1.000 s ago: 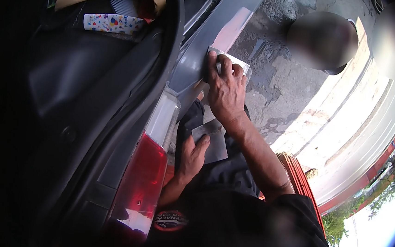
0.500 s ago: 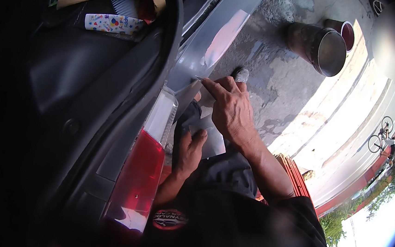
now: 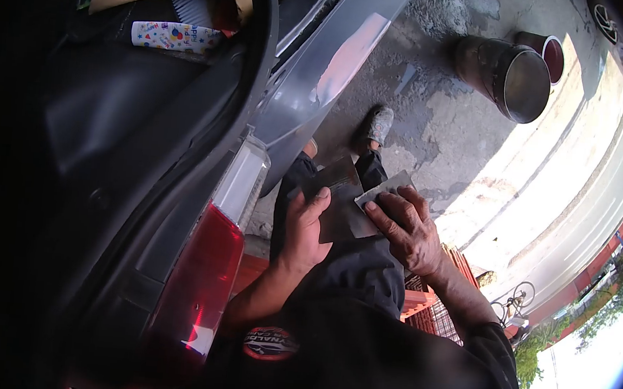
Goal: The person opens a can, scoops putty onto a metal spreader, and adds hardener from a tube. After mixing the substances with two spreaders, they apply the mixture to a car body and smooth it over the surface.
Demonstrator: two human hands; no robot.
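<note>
My left hand [image 3: 307,227] holds a thin, flat metal plate [image 3: 340,204] by its edge, thumb on top, over my lap. A smaller flat scraper [image 3: 386,191] is pinched in my right hand [image 3: 406,224], fingers spread along its face, and its edge is at or just above the plate; contact cannot be made out. Up and to the left of both hands lies the grey car body panel [image 3: 301,95], which carries a pale pink smooth patch [image 3: 352,55]. The red and clear tail light [image 3: 203,274] is beside my left forearm.
The open car trunk [image 3: 104,127] fills the left side. A large metal bucket [image 3: 507,78] and a reddish one [image 3: 551,58] lie or stand on the concrete at the upper right. Orange crate-like pieces [image 3: 427,306] are beside my legs. A bicycle [image 3: 517,302] is by the road.
My right hand has moved away from the grey panel, down and right to the plate, and its scraper now shows broadly. The left hand's plate is more visible. The distant bicycle appears lower and further left.
</note>
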